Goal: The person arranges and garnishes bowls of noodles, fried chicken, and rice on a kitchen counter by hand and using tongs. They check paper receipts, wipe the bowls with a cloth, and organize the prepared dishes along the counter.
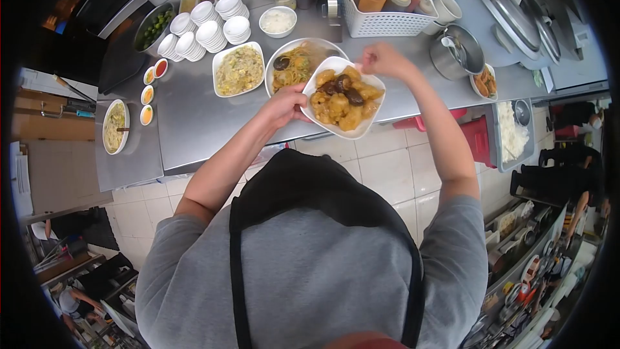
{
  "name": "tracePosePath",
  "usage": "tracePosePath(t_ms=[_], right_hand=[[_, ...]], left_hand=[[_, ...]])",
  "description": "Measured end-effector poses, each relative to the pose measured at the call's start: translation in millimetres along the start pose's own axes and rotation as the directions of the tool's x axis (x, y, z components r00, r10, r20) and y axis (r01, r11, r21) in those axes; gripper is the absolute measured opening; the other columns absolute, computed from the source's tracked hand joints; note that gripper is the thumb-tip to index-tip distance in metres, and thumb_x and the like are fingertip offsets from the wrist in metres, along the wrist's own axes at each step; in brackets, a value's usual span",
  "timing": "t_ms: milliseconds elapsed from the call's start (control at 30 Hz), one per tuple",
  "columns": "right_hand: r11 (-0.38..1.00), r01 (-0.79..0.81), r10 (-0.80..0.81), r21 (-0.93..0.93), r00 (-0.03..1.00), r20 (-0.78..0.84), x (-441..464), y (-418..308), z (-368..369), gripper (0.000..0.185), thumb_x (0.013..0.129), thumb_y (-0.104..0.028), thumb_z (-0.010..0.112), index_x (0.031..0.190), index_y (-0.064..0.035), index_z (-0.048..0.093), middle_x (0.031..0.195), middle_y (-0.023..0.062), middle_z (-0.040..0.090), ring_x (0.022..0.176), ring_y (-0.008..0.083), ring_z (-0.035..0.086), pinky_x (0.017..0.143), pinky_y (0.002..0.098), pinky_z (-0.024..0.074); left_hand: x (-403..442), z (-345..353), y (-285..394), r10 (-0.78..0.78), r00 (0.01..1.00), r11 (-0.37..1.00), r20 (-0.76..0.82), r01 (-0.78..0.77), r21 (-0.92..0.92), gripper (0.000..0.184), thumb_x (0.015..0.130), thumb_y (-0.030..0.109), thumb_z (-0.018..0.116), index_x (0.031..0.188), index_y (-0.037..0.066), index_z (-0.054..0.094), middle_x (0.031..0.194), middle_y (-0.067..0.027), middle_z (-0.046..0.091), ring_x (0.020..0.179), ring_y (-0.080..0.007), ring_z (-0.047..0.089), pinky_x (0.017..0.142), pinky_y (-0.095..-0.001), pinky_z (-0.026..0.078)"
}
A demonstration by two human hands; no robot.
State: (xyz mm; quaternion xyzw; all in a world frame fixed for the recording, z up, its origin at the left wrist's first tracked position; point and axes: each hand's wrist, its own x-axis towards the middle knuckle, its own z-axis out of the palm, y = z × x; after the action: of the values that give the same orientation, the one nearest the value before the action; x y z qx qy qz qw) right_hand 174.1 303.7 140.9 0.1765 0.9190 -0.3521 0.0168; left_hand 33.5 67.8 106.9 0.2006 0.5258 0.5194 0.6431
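Observation:
My left hand [286,105] grips the left edge of a white square bowl [354,130], holding it in front of the steel counter. In it lie golden-brown chunks in sauce [339,106] with dark mushroom pieces [352,95]. Just past the bowl's far right corner is my right hand [386,63], its fingers curled together; whatever they may hold is too small to make out. Behind the bowl, partly covered by it, sits a plate of noodles with vegetables [292,68]. A square dish of fried rice [239,71] stands to its left.
Stacked small white dishes [210,35], a rice bowl [278,22] and a white basket of squeeze bottles [387,24] line the counter's back. Sauce cups [147,95] and an oval dish [116,126] stand left. A steel pot [457,52] stands right. Other people appear at the edges.

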Motion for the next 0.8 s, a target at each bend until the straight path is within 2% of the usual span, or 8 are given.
tracePosePath(t_ms=[67,133,267,333,567,633,767,800], right_hand=[[0.998,-0.003,0.008,-0.07,0.998,0.069,-4.4,6.5,-5.8,0.019,0.065,-0.02,0.068,0.069,-0.0044,0.058,0.063,0.0087,0.059,0.06,0.0174,0.054,0.055,0.0291,0.0422],[0.999,0.01,-0.01,0.036,1.0,-0.011,-9.6,5.4,-7.6,0.017,0.066,-0.018,0.067,0.068,-0.0044,0.057,0.061,0.008,0.058,0.06,0.0174,0.056,0.055,0.0294,0.0424],[0.998,0.012,-0.011,0.061,1.0,-0.023,1.3,-5.7,3.1,0.016,0.066,-0.018,0.066,0.069,-0.0043,0.058,0.063,0.0094,0.06,0.063,0.0216,0.059,0.057,0.0328,0.0443],[0.965,0.111,-0.14,-0.236,0.984,-0.113,3.8,-12.8,7.9,0.015,0.068,-0.018,0.062,0.07,-0.0043,0.058,0.068,0.0114,0.061,0.068,0.028,0.059,0.061,0.0369,0.0455],[0.873,0.032,-0.099,-0.488,0.989,-0.113,8.6,2.3,11.1,0.016,0.067,-0.017,0.062,0.07,-0.005,0.052,0.066,0.0129,0.057,0.066,0.0304,0.055,0.058,0.0368,0.0434],[0.896,-0.054,0.103,-0.44,0.991,0.087,8.1,1.7,-3.0,0.02,0.064,-0.019,0.064,0.07,-0.0041,0.053,0.065,0.0115,0.057,0.065,0.0254,0.057,0.058,0.0335,0.0445],[0.94,-0.189,0.26,-0.285,0.936,0.237,-9.2,16.5,-36.6,0.02,0.066,-0.017,0.066,0.071,-0.0024,0.053,0.066,0.0068,0.058,0.065,0.0167,0.058,0.059,0.0281,0.0448],[0.971,-0.235,0.23,0.028,0.964,0.13,-12.7,38.2,-33.4,0.02,0.066,-0.018,0.067,0.072,-0.0027,0.056,0.065,0.0072,0.057,0.063,0.014,0.057,0.058,0.0271,0.0452]], left_hand=[[1.1,-5.8,-1.2,0.009,1.0,1.0,-0.023,-0.009,-0.016,0.057,0.065,0.002,0.043,0.122,-0.001,0.041,0.103,-0.0128,0.056,0.085,-0.0199,0.061,0.069,-0.0327,0.055],[2.4,-11.6,-0.7,0.012,0.999,0.998,-0.042,-0.01,0.054,0.057,0.065,0.001,0.043,0.122,-0.001,0.041,0.103,-0.0131,0.056,0.085,-0.0203,0.061,0.069,-0.0328,0.055],[2.1,-5.5,6.1,0.026,0.998,0.999,-0.05,-0.025,0.031,0.051,0.067,0.001,0.045,0.118,-0.002,0.045,0.097,-0.0146,0.058,0.082,-0.0228,0.062,0.068,-0.0331,0.055],[6.0,-4.6,5.5,0.03,0.998,1.0,-0.056,-0.03,0.01,0.051,0.067,0.001,0.045,0.118,-0.001,0.045,0.098,-0.0143,0.058,0.083,-0.0229,0.062,0.067,-0.033,0.055],[11.4,-6.5,6.6,0.011,0.995,1.0,-0.1,-0.009,0.025,0.055,0.068,-0.001,0.042,0.122,-0.001,0.04,0.104,-0.0151,0.056,0.087,-0.0233,0.061,0.073,-0.0355,0.054],[9.7,-8.1,7.6,0.033,0.994,0.999,-0.106,-0.03,0.025,0.054,0.068,-0.002,0.042,0.122,-0.001,0.04,0.104,-0.0153,0.056,0.088,-0.0236,0.061,0.075,-0.0365,0.053],[8.3,-24.9,-0.1,0.059,0.989,0.998,-0.138,-0.062,-0.017,0.048,0.07,-0.001,0.044,0.117,0.0,0.046,0.101,-0.0149,0.057,0.083,-0.0234,0.062,0.069,-0.0344,0.055],[4.6,-28.2,0.0,0.074,0.986,0.996,-0.149,-0.08,-0.033,0.048,0.07,-0.001,0.044,0.117,0.0,0.045,0.101,-0.0146,0.056,0.084,-0.023,0.062,0.069,-0.0345,0.055]])
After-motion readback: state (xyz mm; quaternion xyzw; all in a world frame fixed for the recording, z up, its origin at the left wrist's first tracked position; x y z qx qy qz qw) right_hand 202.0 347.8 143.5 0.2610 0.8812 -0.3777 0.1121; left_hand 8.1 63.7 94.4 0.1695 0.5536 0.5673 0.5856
